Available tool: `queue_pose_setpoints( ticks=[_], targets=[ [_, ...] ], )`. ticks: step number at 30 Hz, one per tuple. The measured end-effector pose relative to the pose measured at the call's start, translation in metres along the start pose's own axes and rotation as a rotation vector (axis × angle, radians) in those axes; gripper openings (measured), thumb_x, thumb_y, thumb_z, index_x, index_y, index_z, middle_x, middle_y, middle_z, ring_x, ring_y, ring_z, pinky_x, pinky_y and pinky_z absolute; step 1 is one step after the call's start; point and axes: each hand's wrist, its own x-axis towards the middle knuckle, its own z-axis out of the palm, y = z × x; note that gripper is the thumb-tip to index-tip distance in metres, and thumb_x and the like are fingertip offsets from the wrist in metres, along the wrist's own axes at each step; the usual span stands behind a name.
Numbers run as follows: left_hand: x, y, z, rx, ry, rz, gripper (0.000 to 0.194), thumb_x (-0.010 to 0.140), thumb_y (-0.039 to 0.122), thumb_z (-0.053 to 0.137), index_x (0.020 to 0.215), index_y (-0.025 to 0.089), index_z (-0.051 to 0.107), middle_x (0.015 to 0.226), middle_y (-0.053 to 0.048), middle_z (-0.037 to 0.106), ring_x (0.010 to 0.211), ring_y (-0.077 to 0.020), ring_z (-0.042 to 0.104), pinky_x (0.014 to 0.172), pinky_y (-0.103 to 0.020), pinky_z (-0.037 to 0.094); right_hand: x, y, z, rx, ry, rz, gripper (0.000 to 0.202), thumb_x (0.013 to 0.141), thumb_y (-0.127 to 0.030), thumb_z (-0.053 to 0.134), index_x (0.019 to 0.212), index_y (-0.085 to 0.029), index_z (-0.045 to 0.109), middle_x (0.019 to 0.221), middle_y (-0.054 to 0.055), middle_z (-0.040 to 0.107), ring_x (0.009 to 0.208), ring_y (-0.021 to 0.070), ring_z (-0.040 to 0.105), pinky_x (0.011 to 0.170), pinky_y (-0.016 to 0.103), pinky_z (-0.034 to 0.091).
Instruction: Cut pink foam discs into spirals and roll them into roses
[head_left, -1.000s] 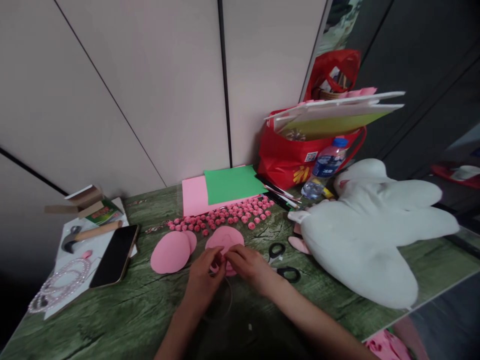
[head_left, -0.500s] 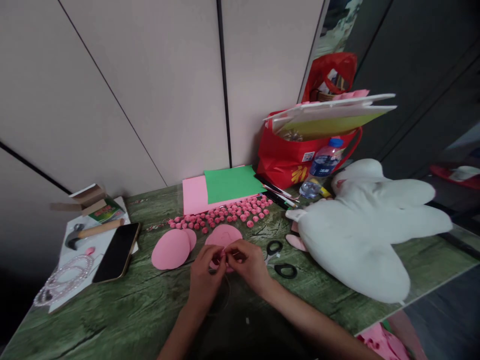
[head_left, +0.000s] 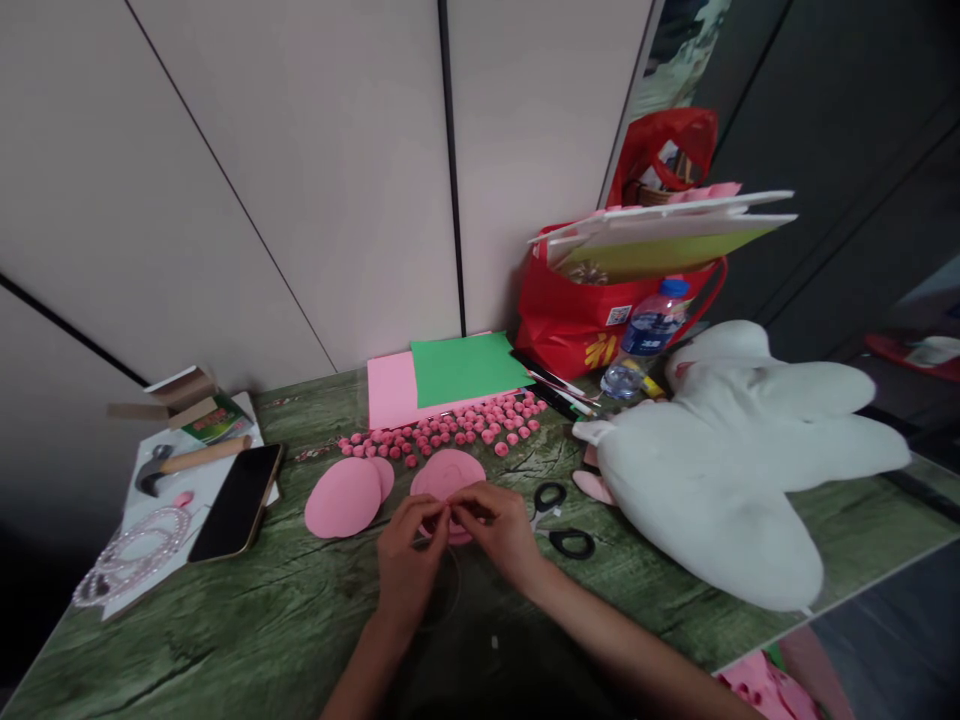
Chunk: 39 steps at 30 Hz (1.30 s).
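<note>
Just left of the black-handled scissors [head_left: 556,537], the left hand [head_left: 406,548] and the right hand [head_left: 502,525] meet fingertip to fingertip above a pink paper disc [head_left: 450,468]. Each has thumb and forefinger drawn together in a narrow pinch, the remaining fingers loosely curled, and between the tips they share a small pink piece [head_left: 448,507], of which only a speck shows. Its long axis and the way it points cannot be told, since the fingers cover nearly all of it. The disc beneath lies flat left of the scissors, roughly round, with a curved line on its far part and its near part mostly hidden by the hands. The scissors themselves point left, their handle loops spread apart and the blades running toward the right wrist. Farther left of them, beyond the left hand, a larger pink cutout [head_left: 343,498] overlaps a smaller pink cutout [head_left: 386,478], both flat. Behind the scissors and to their left, many pink rolled pieces [head_left: 457,430] form a loose band whose length slants from near left to far right; beyond that band lies a green sheet [head_left: 472,368]. Right of the scissors, a white plush toy [head_left: 720,470] lies across the table [head_left: 247,640].
</note>
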Motion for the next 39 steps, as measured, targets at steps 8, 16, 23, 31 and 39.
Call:
queue_pose_setpoints(
  ticks=[8, 16, 23, 31, 39],
  targets=[
    [-0.002, 0.001, 0.005, -0.009, 0.005, -0.03, 0.009, 0.075, 0.021, 0.058, 0.083, 0.018, 0.06, 0.076, -0.002, 0.062, 0.067, -0.014, 0.058, 0.061, -0.025, 0.047, -0.002, -0.002, 0.001, 0.031, 0.045, 0.054, 0.012, 0.069, -0.01, 0.056, 0.073, -0.016, 0.066, 0.067, 0.003, 0.065, 0.057, 0.0126, 0.059, 0.053, 0.021, 0.048],
    [-0.009, 0.0, 0.012, -0.003, 0.098, -0.036, 0.01, 0.075, 0.022, 0.058, 0.083, 0.018, 0.061, 0.079, -0.004, 0.062, 0.072, -0.0162, 0.059, 0.065, -0.028, 0.048, -0.003, -0.001, 0.002, 0.13, 0.045, 0.107, 0.013, 0.068, -0.011, 0.056, 0.073, -0.017, 0.067, 0.07, 0.003, 0.065, 0.061, 0.0131, 0.06, 0.055, 0.021, 0.049],
    [-0.011, -0.004, 0.015, -0.006, 0.15, -0.053, 0.009, 0.075, 0.02, 0.058, 0.083, 0.018, 0.061, 0.08, -0.004, 0.063, 0.075, -0.0167, 0.06, 0.068, -0.029, 0.048, -0.003, -0.002, 0.001, 0.06, 0.019, 0.037, 0.015, 0.072, -0.011, 0.056, 0.076, -0.019, 0.068, 0.071, 0.004, 0.066, 0.063, 0.0137, 0.061, 0.055, 0.021, 0.048],
    [-0.003, -0.009, 0.0, 0.0, -0.043, -0.002, 0.007, 0.075, 0.02, 0.056, 0.079, 0.018, 0.062, 0.077, -0.003, 0.063, 0.073, -0.0159, 0.06, 0.067, -0.028, 0.049, -0.001, 0.006, -0.003, -0.18, -0.06, -0.164, 0.014, 0.074, -0.011, 0.054, 0.076, -0.017, 0.066, 0.069, 0.005, 0.068, 0.062, 0.0147, 0.062, 0.058, 0.023, 0.048],
    [-0.006, -0.002, 0.002, 0.085, -0.024, 0.015, 0.009, 0.074, 0.015, 0.054, 0.081, 0.017, 0.06, 0.078, -0.003, 0.06, 0.073, -0.0155, 0.059, 0.066, -0.027, 0.049, -0.004, 0.002, 0.0, -0.094, -0.104, 0.046, 0.011, 0.07, -0.011, 0.056, 0.073, -0.016, 0.066, 0.068, 0.005, 0.067, 0.059, 0.0157, 0.062, 0.057, 0.025, 0.049]
  ],
)
